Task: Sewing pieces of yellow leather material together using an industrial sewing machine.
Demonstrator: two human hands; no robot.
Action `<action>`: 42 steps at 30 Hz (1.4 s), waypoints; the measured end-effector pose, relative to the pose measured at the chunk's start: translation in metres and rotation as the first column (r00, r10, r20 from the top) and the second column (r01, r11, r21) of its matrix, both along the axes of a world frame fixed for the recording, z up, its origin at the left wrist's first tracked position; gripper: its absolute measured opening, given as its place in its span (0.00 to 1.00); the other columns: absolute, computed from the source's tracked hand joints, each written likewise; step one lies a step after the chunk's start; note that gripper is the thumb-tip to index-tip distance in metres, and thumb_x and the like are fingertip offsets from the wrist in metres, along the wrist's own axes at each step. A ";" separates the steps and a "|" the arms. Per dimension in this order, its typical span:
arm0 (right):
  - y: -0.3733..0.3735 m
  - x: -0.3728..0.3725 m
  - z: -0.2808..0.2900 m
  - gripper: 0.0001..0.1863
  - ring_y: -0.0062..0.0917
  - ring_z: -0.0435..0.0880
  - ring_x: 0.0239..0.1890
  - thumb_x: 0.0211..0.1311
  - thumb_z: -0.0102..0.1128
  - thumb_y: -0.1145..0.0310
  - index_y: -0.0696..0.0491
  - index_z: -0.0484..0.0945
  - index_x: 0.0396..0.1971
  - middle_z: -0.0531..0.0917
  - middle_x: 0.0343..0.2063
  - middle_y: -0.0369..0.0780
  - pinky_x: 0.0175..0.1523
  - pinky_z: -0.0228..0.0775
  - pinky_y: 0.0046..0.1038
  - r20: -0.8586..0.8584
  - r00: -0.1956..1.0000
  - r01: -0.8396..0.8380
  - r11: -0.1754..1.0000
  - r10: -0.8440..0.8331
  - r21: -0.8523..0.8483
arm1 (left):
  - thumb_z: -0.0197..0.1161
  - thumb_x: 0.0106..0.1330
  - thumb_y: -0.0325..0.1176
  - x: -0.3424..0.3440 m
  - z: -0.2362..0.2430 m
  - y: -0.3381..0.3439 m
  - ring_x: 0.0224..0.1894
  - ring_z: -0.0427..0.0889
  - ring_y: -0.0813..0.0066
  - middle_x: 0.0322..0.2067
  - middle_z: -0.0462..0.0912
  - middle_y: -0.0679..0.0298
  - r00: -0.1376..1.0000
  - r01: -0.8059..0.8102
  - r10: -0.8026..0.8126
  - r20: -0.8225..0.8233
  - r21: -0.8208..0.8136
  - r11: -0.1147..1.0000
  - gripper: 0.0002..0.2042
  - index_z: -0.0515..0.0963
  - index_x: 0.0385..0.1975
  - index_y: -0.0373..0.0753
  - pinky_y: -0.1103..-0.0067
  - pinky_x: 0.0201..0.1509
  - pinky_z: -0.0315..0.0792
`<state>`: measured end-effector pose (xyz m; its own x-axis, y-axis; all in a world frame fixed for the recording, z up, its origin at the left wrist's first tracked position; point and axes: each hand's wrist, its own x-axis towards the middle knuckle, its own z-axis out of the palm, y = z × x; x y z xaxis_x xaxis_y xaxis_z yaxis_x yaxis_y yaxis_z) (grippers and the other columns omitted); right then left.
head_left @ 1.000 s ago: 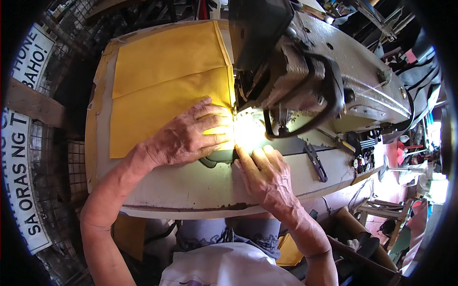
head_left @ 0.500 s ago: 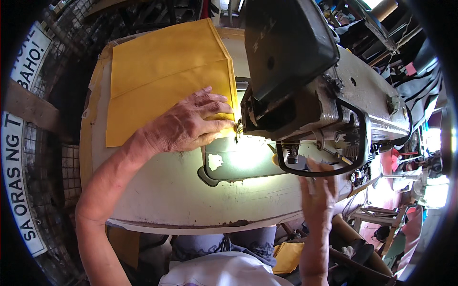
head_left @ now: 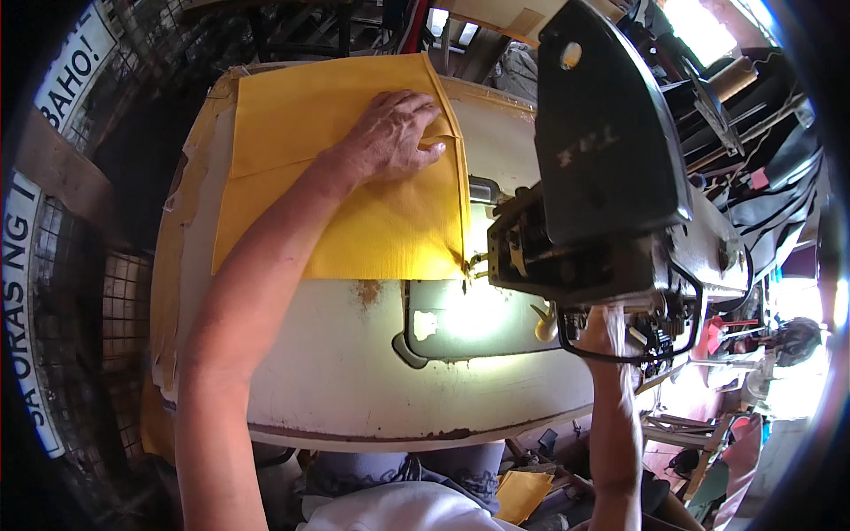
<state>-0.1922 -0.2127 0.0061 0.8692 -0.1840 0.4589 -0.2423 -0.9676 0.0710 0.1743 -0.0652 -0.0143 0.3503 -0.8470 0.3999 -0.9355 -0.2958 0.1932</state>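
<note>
A yellow fabric panel (head_left: 354, 234) lies on the sewing table, its near right corner at the needle and presser foot (head_left: 475, 265) of a dark sewing machine (head_left: 611, 142). A seam line crosses the panel, and a folded strip runs down its right edge. My left hand (head_left: 396, 137) rests on the panel's far right part, its fingers curled round a small fold of fabric beside that edge. Under the machine's arm, my right hand (head_left: 606, 329) reaches in behind a black loop-shaped bar (head_left: 699, 310). Its fingers are hidden by the machine.
The machine's lamp lights a bedplate (head_left: 496, 341) set into the worn white tabletop (head_left: 328, 389). More yellow pieces (head_left: 522, 494) lie low beside my lap. Wire mesh and lettered signs (head_left: 22, 283) stand at the left. Dark materials and rolls (head_left: 735, 80) crowd the far right.
My left hand has slid away from the needle to the panel's far right part, its fingers now curled. My right hand has moved in under the machine's arm. The view has shifted.
</note>
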 end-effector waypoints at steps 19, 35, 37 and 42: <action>-0.062 0.244 0.026 0.13 0.39 0.81 0.35 0.58 0.67 0.72 0.53 0.78 0.42 0.78 0.32 0.41 0.38 0.75 0.39 -0.170 0.810 -0.554 0.828 0.561 0.091 | 0.55 0.73 0.42 0.000 -0.006 -0.019 0.66 0.71 0.60 0.60 0.78 0.56 0.997 -0.035 0.031 0.074 0.042 0.999 0.19 0.79 0.56 0.37 0.65 0.73 0.59; -0.012 -0.048 -0.022 0.22 0.41 0.78 0.56 0.71 0.57 0.65 0.56 0.73 0.61 0.80 0.52 0.49 0.61 0.70 0.37 -0.249 0.935 0.273 0.960 -0.251 0.058 | 0.55 0.68 0.31 0.050 -0.006 0.040 0.37 0.86 0.60 0.34 0.83 0.51 0.898 -0.347 0.400 0.183 -0.262 0.900 0.12 0.74 0.48 0.34 0.70 0.38 0.80; -0.005 -0.072 -0.031 0.20 0.42 0.78 0.56 0.69 0.59 0.69 0.58 0.74 0.58 0.79 0.55 0.50 0.61 0.70 0.37 -0.204 0.936 0.351 0.780 -0.286 0.517 | 0.55 0.73 0.33 0.078 0.023 0.116 0.38 0.86 0.62 0.36 0.83 0.52 0.869 -0.286 0.417 0.267 -0.417 0.863 0.13 0.73 0.52 0.34 0.72 0.37 0.80; -0.023 -0.083 -0.055 0.20 0.41 0.81 0.52 0.72 0.59 0.63 0.60 0.76 0.56 0.82 0.50 0.50 0.58 0.71 0.37 0.088 0.948 0.245 0.876 -0.307 0.414 | 0.52 0.77 0.40 0.030 0.087 0.355 0.31 0.86 0.68 0.41 0.88 0.58 0.782 -0.555 0.115 -0.613 -0.600 0.576 0.16 0.75 0.58 0.43 0.70 0.33 0.84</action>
